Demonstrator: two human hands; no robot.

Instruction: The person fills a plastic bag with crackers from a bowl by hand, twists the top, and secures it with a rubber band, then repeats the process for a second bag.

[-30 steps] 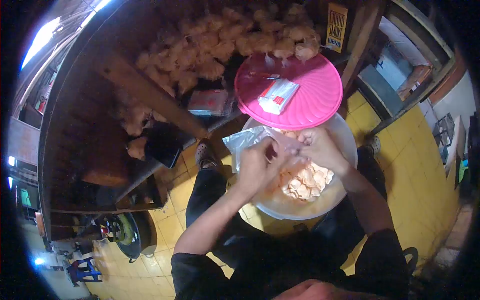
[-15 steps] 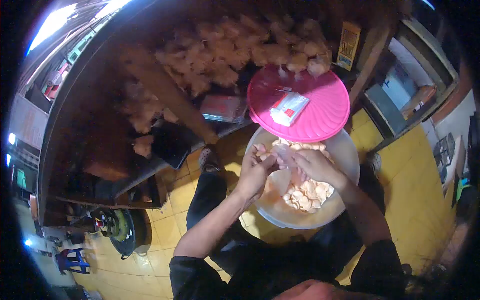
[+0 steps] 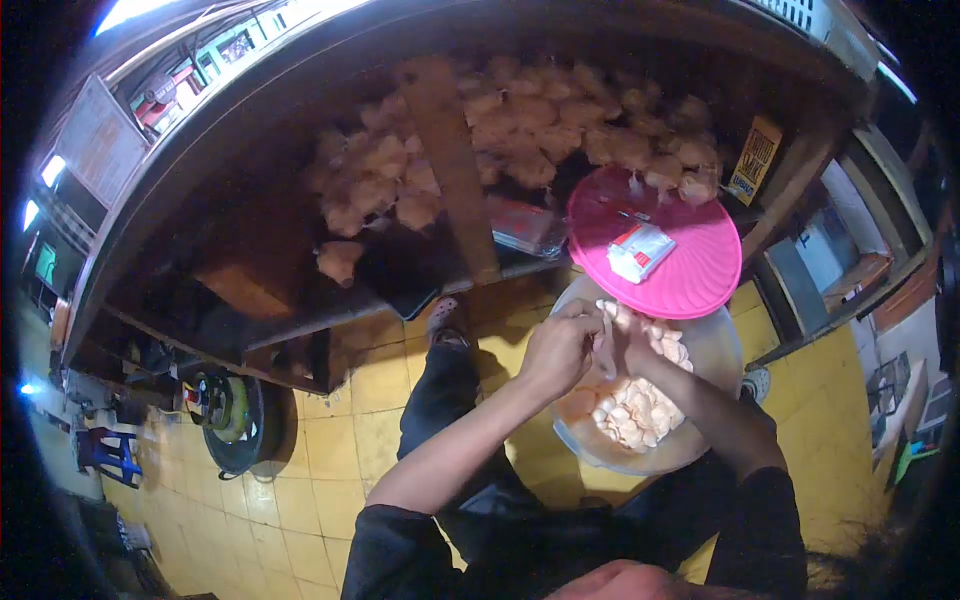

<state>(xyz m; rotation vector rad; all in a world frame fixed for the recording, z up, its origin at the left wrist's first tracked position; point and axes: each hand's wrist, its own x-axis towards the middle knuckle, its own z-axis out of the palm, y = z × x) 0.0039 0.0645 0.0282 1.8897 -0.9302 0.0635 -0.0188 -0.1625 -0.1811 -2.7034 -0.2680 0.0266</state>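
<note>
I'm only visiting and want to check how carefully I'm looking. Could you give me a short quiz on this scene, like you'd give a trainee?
1. What lies on the pink lid?
a) a shoe
b) a white-and-red packet
c) a pair of scissors

2. True or false: the tiled floor is blue.

3. Which is nearer the left hand and right hand: the tub of pale, chip-like pieces or the yellow box on the shelf?

Key: 1. b; 2. False, it is yellow; 3. The tub.
</note>
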